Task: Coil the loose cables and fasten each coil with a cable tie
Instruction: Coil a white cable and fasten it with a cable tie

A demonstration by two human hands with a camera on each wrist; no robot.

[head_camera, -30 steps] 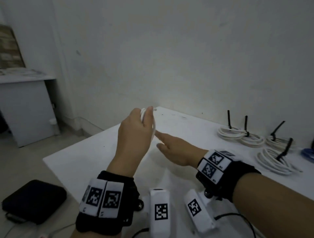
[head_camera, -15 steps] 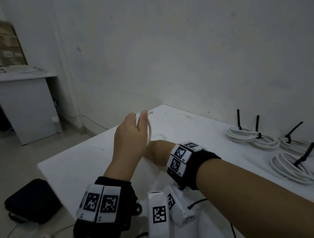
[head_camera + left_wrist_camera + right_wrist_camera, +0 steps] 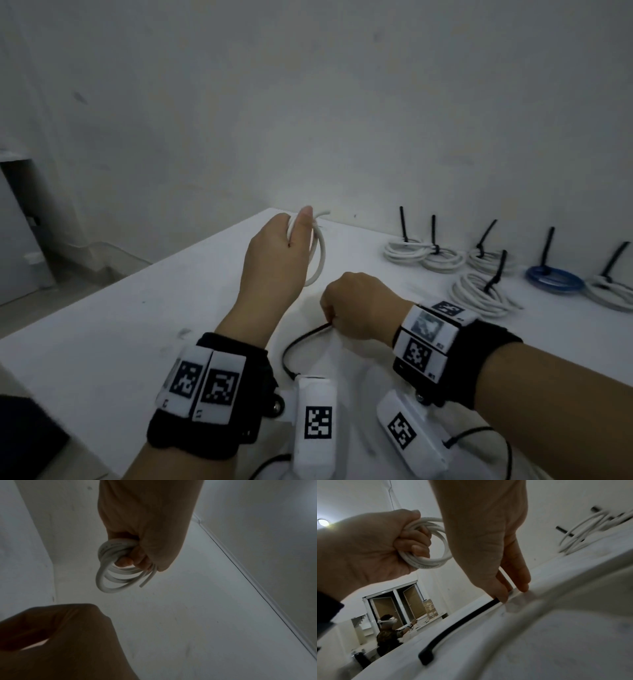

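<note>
My left hand (image 3: 274, 260) is raised above the white table (image 3: 137, 325), fingers curled round a small white cable coil (image 3: 318, 260). The coil's (image 3: 109, 574) loops hang below the fist (image 3: 142, 547) and one loose end sticks out. In the right wrist view the coil (image 3: 426, 559) shows several turns. My right hand (image 3: 356, 308) is down on the table, nearer to me and right of the left hand. Its thumb and fingertips (image 3: 505, 593) pinch one end of a black cable tie (image 3: 458, 624), which lies on the table (image 3: 539, 642). The tie (image 3: 301, 339) curves towards me.
Several tied white coils (image 3: 479, 294) and one blue coil (image 3: 555, 279), each with a black tie standing up, lie along the back right by the wall. The table's left edge runs diagonally, with floor below. Another person (image 3: 388, 632) works in the background.
My right hand drew back from under the left hand, came down on the table and took hold of the black cable tie. The left hand keeps the coil raised.
</note>
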